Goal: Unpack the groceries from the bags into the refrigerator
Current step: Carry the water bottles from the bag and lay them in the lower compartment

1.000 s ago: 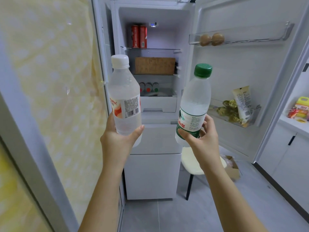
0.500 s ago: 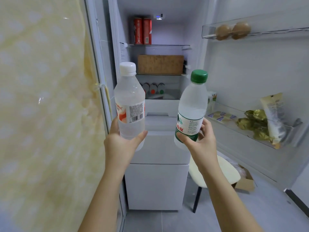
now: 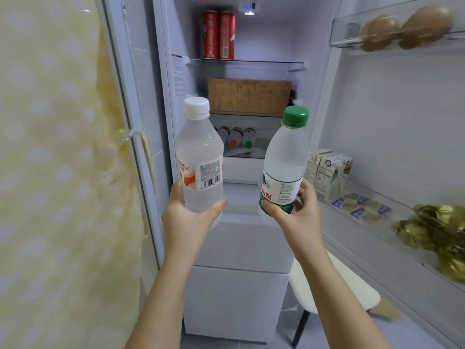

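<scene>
Holding two bottles [image 3: 200, 157], two cans [image 3: 219, 35] shelved

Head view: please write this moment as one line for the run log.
left hand: holds white-cap bottle upright | right hand: holds green-cap bottle slightly tilted | fridge: open | bottles: not yet inside

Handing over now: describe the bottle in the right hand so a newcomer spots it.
Before the refrigerator, each hand holds a clear bottle. The bottle in the right hand is nearer the door shelves. Its green cap sets it apart from the white-capped bottle in the left hand.
</scene>
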